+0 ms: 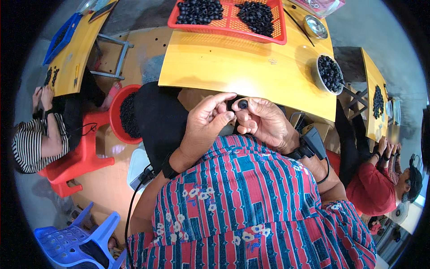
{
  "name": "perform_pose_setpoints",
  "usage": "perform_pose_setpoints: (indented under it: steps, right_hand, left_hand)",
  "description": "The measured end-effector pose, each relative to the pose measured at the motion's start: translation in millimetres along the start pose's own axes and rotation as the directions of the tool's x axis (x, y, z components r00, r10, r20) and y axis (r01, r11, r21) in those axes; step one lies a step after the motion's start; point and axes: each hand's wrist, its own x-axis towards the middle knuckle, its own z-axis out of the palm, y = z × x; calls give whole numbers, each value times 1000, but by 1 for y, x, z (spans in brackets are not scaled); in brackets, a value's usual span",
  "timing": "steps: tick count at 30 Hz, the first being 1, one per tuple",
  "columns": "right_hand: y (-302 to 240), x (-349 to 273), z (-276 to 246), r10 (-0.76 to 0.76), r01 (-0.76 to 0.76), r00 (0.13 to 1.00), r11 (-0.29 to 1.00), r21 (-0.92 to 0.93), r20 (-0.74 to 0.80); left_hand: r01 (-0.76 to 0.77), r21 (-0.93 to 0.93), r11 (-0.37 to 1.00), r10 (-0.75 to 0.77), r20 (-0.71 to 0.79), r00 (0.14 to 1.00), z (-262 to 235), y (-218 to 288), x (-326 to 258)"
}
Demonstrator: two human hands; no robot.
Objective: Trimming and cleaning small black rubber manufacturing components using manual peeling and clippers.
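My worktop is yellow and smooth, with a bright shine by the edge near me. On its far side sits a red tray with lots of little holes. To the right of the tray, a thin dark stick lies on a slant. A round, shiny metal bowl is just beside the stick. A pink bag is at the far right, and I can't see all of it. Closer to me, a white tub stands at the right edge. Some tiny pale bits lie out in the open.
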Motion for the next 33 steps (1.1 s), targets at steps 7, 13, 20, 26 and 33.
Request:
perform_pose_setpoints:
  steps: [7, 13, 20, 26, 33]
  right_hand:
    - [5, 7, 5, -1, -11, 995, 993, -116, -97]
    - [5, 7, 7, 33, -54, 987, 990, -133, -156]
    - [6, 9, 4, 60, -84, 982, 988, -127, -182]
    - [8, 11, 6, 58, -90, 976, 986, -142, -211]
    - [8, 20, 8, 35, -132, 964, 922, -363, -262]
  left_hand:
    - [-58, 25, 998, 59, -66, 996, 3, 2, 1]
    - [4, 75, 997, -2, -27, 1000, 0, -4, 2]
    - [53, 72, 996, -50, -40, 998, -1, -10, 2]
    - [60, 64, 996, -57, -50, 997, -1, -8, 1]
    - [54, -51, 997, -59, -102, 993, -2, -12, 2]
